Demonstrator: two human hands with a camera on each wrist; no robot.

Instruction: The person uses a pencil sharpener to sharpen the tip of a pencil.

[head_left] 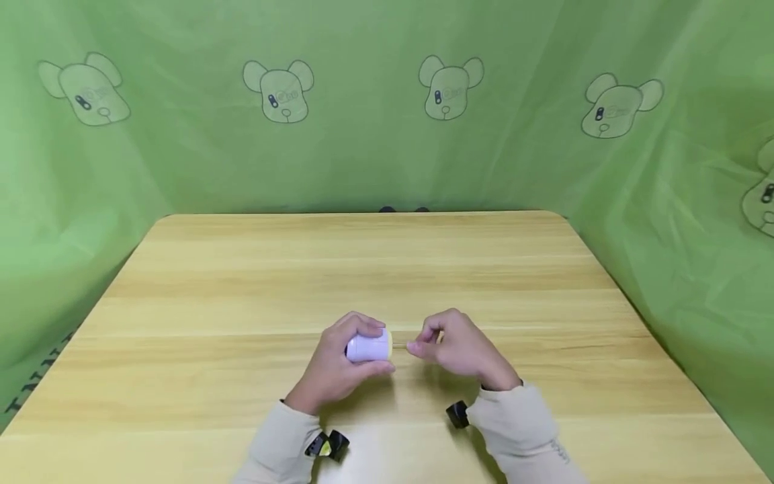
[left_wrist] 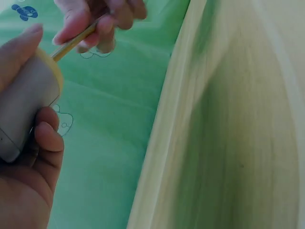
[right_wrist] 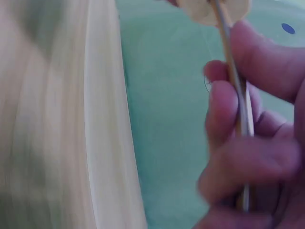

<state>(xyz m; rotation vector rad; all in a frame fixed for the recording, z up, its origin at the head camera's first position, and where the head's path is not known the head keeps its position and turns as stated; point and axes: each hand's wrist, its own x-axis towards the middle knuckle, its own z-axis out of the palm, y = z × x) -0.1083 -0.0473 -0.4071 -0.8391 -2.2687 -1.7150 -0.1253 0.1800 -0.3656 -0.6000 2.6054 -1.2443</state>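
My left hand [head_left: 338, 366] grips a white cylindrical pencil sharpener [head_left: 369, 347], thumb and fingers on opposite sides of it. Its pale yellow end faces right, toward my right hand [head_left: 456, 346]. Between the fingertips of that hand a thin wooden pencil [head_left: 400, 345] is pinched, its far end at the sharpener's yellow face. Up close in the left wrist view, the pencil [left_wrist: 74, 43] meets the yellow end of the sharpener [left_wrist: 31, 95]; its tip is hidden. Thumb and curled fingers hold the pencil [right_wrist: 232, 67] in the right wrist view.
Both hands are above the near half of a wood-grain table [head_left: 363, 269]. Green cloth [head_left: 363, 161] printed with bear-head outlines hangs behind and along the sides. Small black devices [head_left: 457, 414] are strapped at both wrists.
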